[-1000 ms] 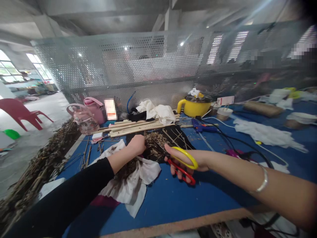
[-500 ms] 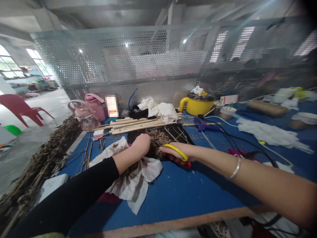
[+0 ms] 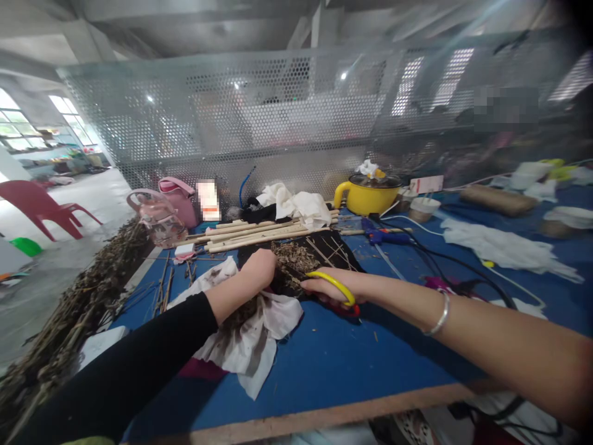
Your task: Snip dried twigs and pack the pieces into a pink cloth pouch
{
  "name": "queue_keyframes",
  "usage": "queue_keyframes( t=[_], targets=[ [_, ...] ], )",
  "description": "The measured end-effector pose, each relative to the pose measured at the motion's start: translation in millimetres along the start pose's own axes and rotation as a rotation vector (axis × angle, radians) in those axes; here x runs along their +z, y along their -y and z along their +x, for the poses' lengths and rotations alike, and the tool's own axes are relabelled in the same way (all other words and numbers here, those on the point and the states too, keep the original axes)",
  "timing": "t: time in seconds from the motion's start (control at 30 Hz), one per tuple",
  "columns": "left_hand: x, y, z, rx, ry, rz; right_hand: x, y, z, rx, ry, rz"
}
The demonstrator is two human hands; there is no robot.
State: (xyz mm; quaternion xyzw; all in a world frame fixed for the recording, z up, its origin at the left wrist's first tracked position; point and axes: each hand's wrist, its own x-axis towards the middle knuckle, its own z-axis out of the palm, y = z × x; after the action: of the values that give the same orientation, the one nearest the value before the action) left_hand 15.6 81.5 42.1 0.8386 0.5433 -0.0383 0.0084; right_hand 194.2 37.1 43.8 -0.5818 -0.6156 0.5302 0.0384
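Observation:
My right hand (image 3: 331, 287) is closed on scissors with a yellow loop (image 3: 343, 288) and a red loop. Their blades point left, into a heap of brown dried plant pieces (image 3: 294, 256) on a black cloth (image 3: 327, 244). Left of the heap, my left hand (image 3: 259, 269) is curled with its back towards me; what its fingers hold is hidden. Below that wrist lies a crumpled white cloth (image 3: 264, 337) with brown plant bits in its folds. Thin dry twigs (image 3: 334, 250) rest on the black cloth.
Pale wooden sticks (image 3: 259, 233) lie behind the heap. A yellow pot (image 3: 370, 196) and a blue glue gun (image 3: 382, 233) with its cord are at back right. Pink bottles (image 3: 162, 219) stand at back left. Dried stalks (image 3: 69, 309) line the table's left side.
My left hand has shifted slightly left, away from the scissors. The scissor loops appear spread a little wider. More of the plant heap shows between my hands.

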Motion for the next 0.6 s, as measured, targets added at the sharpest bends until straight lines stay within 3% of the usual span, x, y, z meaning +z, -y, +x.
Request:
queue_keyframes(
  t=[0.23, 0.4, 0.5, 0.6],
  targets=[
    [-4, 22, 11, 0.129, 0.042, 0.038, -18, -13, -19, 0.105, 0.235, 0.337],
    [-21, 35, 22, 0.153, 0.217, -0.04, -24, -19, -37, 0.087, 0.26, 0.374],
    [-27, 32, 35, 0.062, 0.1, -0.164, -20, -20, -42, 0.074, 0.245, 0.403],
    [-26, 20, 48, -0.132, 0.002, -0.28, -15, -21, -42, 0.057, 0.229, 0.437]
  ],
)
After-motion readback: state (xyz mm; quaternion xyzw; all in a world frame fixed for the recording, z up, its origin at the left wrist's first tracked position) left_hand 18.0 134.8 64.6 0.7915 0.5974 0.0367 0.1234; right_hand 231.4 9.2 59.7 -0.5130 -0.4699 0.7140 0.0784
